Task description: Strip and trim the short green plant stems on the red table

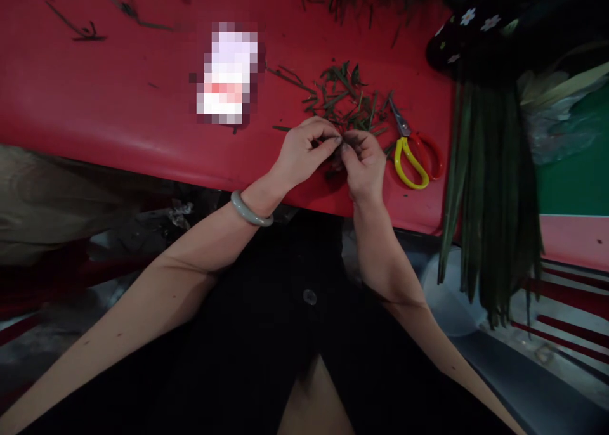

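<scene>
My left hand (pixel 304 153) and my right hand (pixel 364 165) meet at the near edge of a red table (pixel 118 105). Both pinch a small dark green leaf piece (pixel 339 149) between their fingertips. The left wrist wears a pale grey-green bangle (pixel 250 211). Just beyond the hands lies a pile of green leaf clippings (pixel 345 96). Scissors with one yellow and one red handle (pixel 413 156) lie shut on the table right of my right hand.
A bundle of long green leaves (pixel 490 194) hangs over the table's right edge. A dark cloth with small flowers (pixel 476 35) sits at the far right. A blurred white object (pixel 228 73) lies mid-table. Loose leaf scraps (pixel 80 29) lie far left.
</scene>
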The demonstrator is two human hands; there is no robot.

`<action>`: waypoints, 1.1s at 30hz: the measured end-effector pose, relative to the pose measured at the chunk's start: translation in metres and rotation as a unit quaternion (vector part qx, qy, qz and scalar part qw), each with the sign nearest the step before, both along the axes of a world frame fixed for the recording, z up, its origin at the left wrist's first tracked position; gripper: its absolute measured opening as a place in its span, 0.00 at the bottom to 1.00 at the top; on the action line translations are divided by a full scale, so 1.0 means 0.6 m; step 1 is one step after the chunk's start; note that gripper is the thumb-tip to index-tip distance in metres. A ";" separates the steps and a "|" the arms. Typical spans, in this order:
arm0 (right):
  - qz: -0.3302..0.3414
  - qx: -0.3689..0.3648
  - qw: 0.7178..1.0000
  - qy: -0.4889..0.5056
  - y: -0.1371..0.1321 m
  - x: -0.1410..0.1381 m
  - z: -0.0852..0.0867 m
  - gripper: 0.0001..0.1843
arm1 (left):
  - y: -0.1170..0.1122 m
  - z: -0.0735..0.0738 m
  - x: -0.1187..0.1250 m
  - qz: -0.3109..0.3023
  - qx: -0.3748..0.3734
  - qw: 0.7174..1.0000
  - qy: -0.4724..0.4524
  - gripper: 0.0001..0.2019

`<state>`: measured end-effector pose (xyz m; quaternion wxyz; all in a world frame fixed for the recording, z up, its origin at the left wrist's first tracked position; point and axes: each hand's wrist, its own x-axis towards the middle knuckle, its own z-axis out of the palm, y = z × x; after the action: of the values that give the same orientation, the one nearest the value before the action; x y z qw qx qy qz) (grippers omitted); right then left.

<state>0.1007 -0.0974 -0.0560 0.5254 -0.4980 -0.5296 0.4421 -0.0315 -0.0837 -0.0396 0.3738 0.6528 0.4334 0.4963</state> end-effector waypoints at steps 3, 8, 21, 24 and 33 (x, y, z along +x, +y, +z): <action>-0.014 -0.008 1.000 0.004 0.002 0.000 -0.002 0.07 | -0.001 0.002 0.000 0.002 0.016 1.000 0.004 0.03; -0.083 0.009 0.996 0.044 0.006 0.003 0.000 0.03 | -0.003 0.002 0.004 -0.021 -0.018 0.999 0.023 0.04; -0.031 0.024 0.980 0.197 0.004 0.008 0.011 0.08 | 0.000 0.013 -0.003 -0.124 -0.114 0.985 -0.025 0.02; -0.012 0.020 0.980 0.196 0.000 0.008 0.012 0.05 | -0.003 0.014 -0.006 -0.134 -0.129 0.981 -0.056 0.02; 0.070 -0.031 0.983 0.167 -0.006 0.019 0.023 0.10 | -0.004 0.010 0.001 -0.132 -0.211 0.955 -0.163 0.03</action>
<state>0.1122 -0.1011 -0.0424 0.5590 -0.3948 -0.4539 0.5707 -0.0309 -0.0864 -0.0338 0.6307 0.5206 0.3719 0.4392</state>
